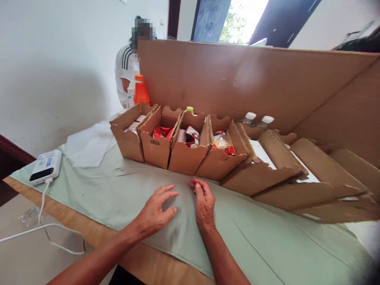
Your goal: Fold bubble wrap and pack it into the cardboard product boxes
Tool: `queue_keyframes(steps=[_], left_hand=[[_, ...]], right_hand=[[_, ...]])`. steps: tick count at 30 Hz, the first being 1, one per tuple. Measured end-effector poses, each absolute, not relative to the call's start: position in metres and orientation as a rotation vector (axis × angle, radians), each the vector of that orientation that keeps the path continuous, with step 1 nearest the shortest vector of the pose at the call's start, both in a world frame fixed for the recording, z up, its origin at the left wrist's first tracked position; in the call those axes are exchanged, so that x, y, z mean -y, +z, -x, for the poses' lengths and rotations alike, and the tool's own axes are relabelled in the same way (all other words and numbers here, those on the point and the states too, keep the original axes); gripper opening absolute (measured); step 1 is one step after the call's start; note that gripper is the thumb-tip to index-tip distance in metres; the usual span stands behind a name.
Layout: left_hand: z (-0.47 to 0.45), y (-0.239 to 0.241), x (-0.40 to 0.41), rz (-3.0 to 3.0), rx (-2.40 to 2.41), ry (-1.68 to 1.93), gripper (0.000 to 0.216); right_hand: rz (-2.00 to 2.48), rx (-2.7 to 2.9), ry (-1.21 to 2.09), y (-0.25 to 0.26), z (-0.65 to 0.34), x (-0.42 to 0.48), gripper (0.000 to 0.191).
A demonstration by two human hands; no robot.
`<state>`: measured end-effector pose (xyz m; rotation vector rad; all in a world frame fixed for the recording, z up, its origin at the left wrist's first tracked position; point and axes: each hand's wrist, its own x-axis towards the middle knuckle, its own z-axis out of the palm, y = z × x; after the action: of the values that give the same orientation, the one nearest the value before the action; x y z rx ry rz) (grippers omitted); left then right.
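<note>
In the head view, the left hand is open, and the right hand is loosely open with bent fingers; the cardboard boxes stand in a row on the cloth-covered bench, just beyond both

Brown cardboard bins, open-topped and ragged-rimmed, stand side by side, a long row back from the tabletop's near edge!
</note>
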<state>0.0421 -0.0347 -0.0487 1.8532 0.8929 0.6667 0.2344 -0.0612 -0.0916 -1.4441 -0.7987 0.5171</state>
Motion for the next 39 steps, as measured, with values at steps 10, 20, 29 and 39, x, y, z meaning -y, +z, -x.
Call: queue_keyframes(steps=[10, 20, 29, 39], left_hand=[[0.021, -0.099, 0.054, -1.923, -0.984, 1.077, 0.032], [0.020, -0.091, 0.053, -1.458, -1.248, 1.229, 0.054], [0.034, -0.088, 0.050, -1.007, -1.149, 1.567, 0.051], [0.051, -0.075, 0.100, -1.315, -1.037, 1.183, 0.072]], right_hand=[[1.481, 1.445, 0.401, 0.022, -0.186, 0.017, 0.052], [1.659, 1.636, 0.342, 0.051, -0.171, -0.050, 0.023], [1.503, 1.830, 0.308, 0.052, -0.159, 0.104, 0.017], [1.799, 1.046, 0.172, 0.027, -0.287, 0.247, 0.049]])
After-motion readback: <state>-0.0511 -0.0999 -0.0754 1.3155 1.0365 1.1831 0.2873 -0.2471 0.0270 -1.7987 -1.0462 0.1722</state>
